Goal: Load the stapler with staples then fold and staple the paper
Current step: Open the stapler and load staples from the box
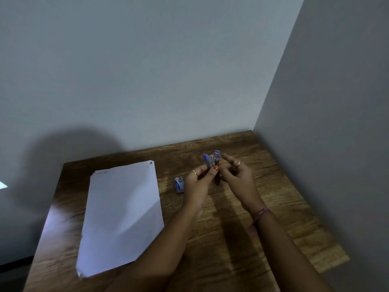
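Note:
A small purple stapler [212, 160] is held upright above the wooden table [231, 239], its top swung apart from its base. My left hand [199, 182] grips it from the left, thumb against its lower part. My right hand [239, 175] is at its right side, fingers curled near the open magazine; whether it holds staples I cannot tell. A small blue staple box [179, 185] lies flat on the table just left of my left hand. A white sheet of paper [122, 216] lies flat and unfolded on the left half of the table.
The table stands in a corner, with a grey wall [147, 70] behind it and another wall [336, 123] along its right side. The table's left and front-right edges drop off.

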`<state>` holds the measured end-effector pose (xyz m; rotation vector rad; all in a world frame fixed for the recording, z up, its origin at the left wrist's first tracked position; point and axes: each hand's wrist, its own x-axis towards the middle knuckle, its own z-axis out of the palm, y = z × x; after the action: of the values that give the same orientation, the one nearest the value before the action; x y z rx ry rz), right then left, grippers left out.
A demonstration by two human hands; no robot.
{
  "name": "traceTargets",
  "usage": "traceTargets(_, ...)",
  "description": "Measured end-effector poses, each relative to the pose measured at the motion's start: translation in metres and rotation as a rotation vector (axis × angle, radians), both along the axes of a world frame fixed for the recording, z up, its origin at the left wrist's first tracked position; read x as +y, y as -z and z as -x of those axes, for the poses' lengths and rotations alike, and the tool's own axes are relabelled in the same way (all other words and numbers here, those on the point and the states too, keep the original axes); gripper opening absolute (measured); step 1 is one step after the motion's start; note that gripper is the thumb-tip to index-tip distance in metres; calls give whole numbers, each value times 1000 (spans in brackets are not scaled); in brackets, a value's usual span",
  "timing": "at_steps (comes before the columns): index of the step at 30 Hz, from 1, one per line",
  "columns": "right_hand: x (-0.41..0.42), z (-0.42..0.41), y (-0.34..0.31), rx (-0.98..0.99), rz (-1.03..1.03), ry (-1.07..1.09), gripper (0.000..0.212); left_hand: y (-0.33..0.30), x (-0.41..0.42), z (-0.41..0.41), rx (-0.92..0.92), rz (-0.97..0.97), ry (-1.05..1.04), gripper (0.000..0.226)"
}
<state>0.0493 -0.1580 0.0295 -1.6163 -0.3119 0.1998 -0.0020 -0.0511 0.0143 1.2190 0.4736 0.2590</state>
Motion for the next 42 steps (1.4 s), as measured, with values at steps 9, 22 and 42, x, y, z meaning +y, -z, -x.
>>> traceTargets(9,-15,0,-43,334,-610,-27,24,-52,5,-5,-322,474,-152,13)
traceTargets(22,-33,9,-65,-40,-202,-154,32,-61,1,9,-419,632,-17,23)
traceTargets(42,-21,7,-116,-355,291,-126,19,-76,-16,11,-407,145,-28,24)
